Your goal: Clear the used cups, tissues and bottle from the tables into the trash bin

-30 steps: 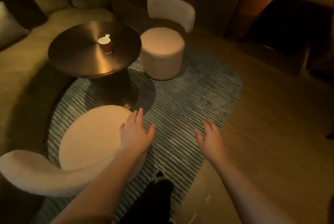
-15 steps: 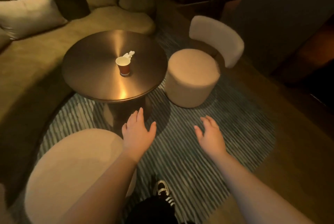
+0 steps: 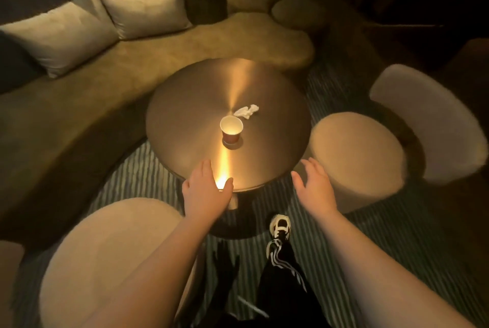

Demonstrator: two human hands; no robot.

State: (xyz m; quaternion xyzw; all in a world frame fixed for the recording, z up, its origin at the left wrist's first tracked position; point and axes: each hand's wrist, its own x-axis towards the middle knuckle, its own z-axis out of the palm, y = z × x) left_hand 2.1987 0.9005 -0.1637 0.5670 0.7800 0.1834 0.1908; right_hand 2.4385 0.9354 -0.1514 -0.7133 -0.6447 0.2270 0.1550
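Note:
A red paper cup [image 3: 231,129] with a white inside stands upright near the middle of a round bronze table [image 3: 190,126]. A crumpled white tissue [image 3: 246,111] lies just behind the cup, to its right. My left hand [image 3: 207,191] hovers over the table's near edge, fingers apart, holding nothing. My right hand [image 3: 314,187] is open too, at the table's near right edge, short of the cup. No bottle or trash bin is in view.
A round pale stool-chair [image 3: 105,256] is at my lower left and another [image 3: 360,158] stands right of the table. A curved sofa [image 3: 79,105] with two cushions [image 3: 143,8] wraps the far left. My shoe [image 3: 280,225] is on a striped rug [image 3: 397,235].
I have stepped closer to the table, which now fills the middle of the view. Both open hands have come from over the rug to the table's near edge.

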